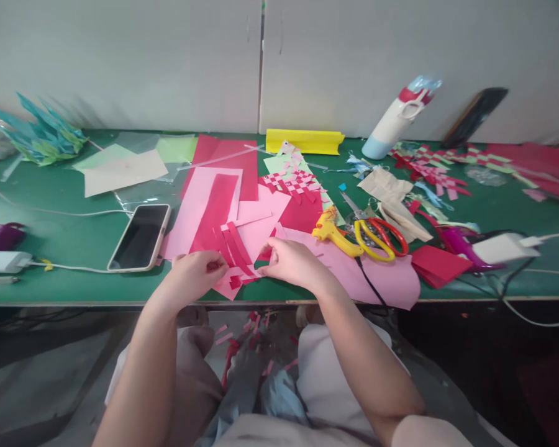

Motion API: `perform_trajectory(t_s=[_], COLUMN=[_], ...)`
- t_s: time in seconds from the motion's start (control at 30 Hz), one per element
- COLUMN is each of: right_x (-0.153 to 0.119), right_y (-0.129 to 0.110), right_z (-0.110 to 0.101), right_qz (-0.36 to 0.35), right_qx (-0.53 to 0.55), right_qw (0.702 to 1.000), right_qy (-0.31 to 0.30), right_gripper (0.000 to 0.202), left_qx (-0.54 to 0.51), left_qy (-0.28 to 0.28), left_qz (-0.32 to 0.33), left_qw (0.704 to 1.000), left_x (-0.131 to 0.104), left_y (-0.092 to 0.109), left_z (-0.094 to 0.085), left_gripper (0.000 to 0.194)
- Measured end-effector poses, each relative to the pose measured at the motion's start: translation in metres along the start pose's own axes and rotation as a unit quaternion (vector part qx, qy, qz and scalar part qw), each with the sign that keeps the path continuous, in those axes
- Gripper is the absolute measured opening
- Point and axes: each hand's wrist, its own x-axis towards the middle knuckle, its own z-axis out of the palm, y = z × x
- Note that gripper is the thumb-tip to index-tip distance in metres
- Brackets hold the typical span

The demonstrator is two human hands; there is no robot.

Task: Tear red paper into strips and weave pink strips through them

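Observation:
Red and pink paper strips [238, 251], partly woven together, lie near the table's front edge between my hands. From the left, my left hand [196, 276] reaches their edge with fingers curled into a pinch; what is in its fingertips, if anything, is too small to make out. My right hand [291, 264] pinches the right end of a pink paper strip [250, 274] that crosses the red ones. Under and behind the strips are pink paper sheets [258, 220] and a dark red sheet [228, 155]. A finished pink-and-red woven piece [295, 182] lies farther back.
A yellow glue gun [333, 233] and yellow- and red-handled scissors [375, 239] lie right of my right hand. A phone [140, 239] is at left. A bottle [398, 118] stands behind, and cables run along both sides. Paper scraps [224, 335] litter the floor.

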Motion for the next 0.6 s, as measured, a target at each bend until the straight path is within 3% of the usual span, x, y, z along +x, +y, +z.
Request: perform_trajectory(t_s=[0.13, 0.6], right_x=[0.002, 0.009], right_y=[0.0, -0.007], right_z=[0.001, 0.01], right_qz=[-0.035, -0.038], right_qx=[0.006, 0.041], right_qw=[0.999, 0.998], right_qy=[-0.013, -0.033], right_gripper=[0.025, 0.01], left_qx=[-0.02, -0.112], left_qy=[0.013, 0.052], left_qz=[0.005, 0.014], left_qw=[1.0, 0.992], left_x=[0.001, -0.001], left_y=[-0.002, -0.011], left_z=[0.002, 0.005], left_gripper=[0.023, 0.024])
